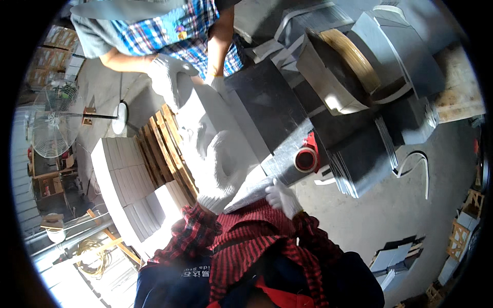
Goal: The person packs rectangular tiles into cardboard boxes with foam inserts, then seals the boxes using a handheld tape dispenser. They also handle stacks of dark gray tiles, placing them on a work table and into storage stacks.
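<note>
Workshop floor, grey concrete, harsh sun from the left; stacks of grey slabs [131, 179] on a wooden pallet [164, 149]. Long grey slab [226, 128] runs tilted from the chest upward, toward a co-worker's gloved hands [169, 77] at its far end. Left hand [218, 169], white glove, lies spread over the slab's near part, pressing on top. Right hand [282, 197], also gloved, curls round the near corner from the right, fingers closed on the edge. Just right of the slab: dark table [272, 108], red tape roll [306, 159], leaning sheets [359, 164]. Pedestal fan [51, 126] far left. Risk, as judged: cotton gloves on smooth stone may slip; two carriers out of step could tip the slab onto the pallet stack or the table edge.
</note>
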`<state>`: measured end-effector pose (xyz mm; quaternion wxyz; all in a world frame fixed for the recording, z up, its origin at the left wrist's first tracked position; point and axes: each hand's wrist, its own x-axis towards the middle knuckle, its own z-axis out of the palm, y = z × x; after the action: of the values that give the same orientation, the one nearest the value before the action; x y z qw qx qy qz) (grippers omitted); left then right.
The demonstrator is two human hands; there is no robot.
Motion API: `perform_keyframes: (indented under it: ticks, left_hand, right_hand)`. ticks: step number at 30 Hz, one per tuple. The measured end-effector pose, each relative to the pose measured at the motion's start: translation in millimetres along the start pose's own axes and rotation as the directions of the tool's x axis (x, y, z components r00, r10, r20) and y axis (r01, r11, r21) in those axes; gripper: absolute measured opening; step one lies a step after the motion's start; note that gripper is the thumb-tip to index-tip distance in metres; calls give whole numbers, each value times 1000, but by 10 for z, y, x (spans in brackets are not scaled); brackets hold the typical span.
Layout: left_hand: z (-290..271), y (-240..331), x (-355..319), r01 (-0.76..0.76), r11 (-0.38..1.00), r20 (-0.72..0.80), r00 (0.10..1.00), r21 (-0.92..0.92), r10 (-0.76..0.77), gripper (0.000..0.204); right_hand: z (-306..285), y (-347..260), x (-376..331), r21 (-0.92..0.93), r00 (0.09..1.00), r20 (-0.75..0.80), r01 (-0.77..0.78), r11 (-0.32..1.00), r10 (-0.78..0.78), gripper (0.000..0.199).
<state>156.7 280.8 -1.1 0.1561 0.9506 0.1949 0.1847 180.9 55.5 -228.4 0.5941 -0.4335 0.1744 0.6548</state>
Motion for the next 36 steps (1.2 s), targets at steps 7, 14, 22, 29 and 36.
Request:
perform_keyframes:
  ticks: [7, 14, 22, 29, 36]
  left_hand:
    - [56, 189, -27, 292, 901, 90, 956, -322, -278, 86]
    - [-81, -323, -257, 164, 936, -17, 984, -311, -178, 93]
    - [-664, -1664, -1201, 477, 390, 188, 789, -788, -585, 102]
    - [-22, -3823, -2085, 502, -88, 459, 687, -860, -563, 36]
    - [287, -3484, -1708, 475, -805, 922, 319, -356, -220, 53]
  right_hand:
    - [702, -397, 891, 749, 941, 262, -58, 661, -214, 82]
    - [750, -55, 1684, 851, 647, 501, -249, 462, -574, 52]
    - [1542, 362, 1706, 660, 874, -66, 399, 636, -481, 53]
    - [2650, 454, 1192, 460, 821, -358, 569, 682, -444, 34]
    - [3271, 299, 433, -201, 429, -556, 761, 617, -712, 33]
